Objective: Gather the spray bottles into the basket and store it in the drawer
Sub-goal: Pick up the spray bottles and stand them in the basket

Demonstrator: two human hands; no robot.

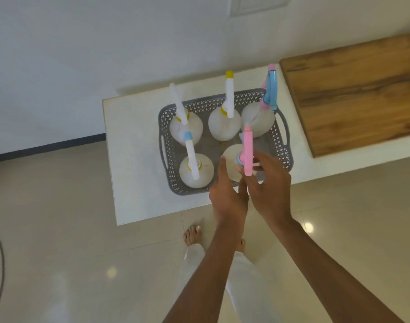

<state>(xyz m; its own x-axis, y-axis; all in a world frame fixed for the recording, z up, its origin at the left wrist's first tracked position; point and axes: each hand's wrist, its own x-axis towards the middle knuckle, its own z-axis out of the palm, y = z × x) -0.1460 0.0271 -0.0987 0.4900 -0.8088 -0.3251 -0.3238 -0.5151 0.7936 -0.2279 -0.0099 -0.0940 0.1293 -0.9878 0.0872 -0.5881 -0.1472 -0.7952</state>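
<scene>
A grey perforated basket [163, 127] stands on a white table [134, 159] and holds several round white spray bottles, all upright. Along its far side are a white-headed bottle [187, 129], a yellow-tipped bottle [223, 127] and a blue-and-pink-headed bottle [257, 122]. A blue-tipped bottle [197, 173] fills the near left. At the near right stands a pink-headed bottle [247, 150]. My right hand [267, 190] has thumb and fingers around its neck, under the sprayer. My left hand [225, 194] is beside that bottle with its fingers apart, holding nothing.
A wooden-topped surface [353, 94] adjoins the table on the right. A white wall runs behind. Glossy floor tiles lie below, with my bare feet [193, 234] at the table's near edge. A dark cable [0, 264] curves along the floor at far left.
</scene>
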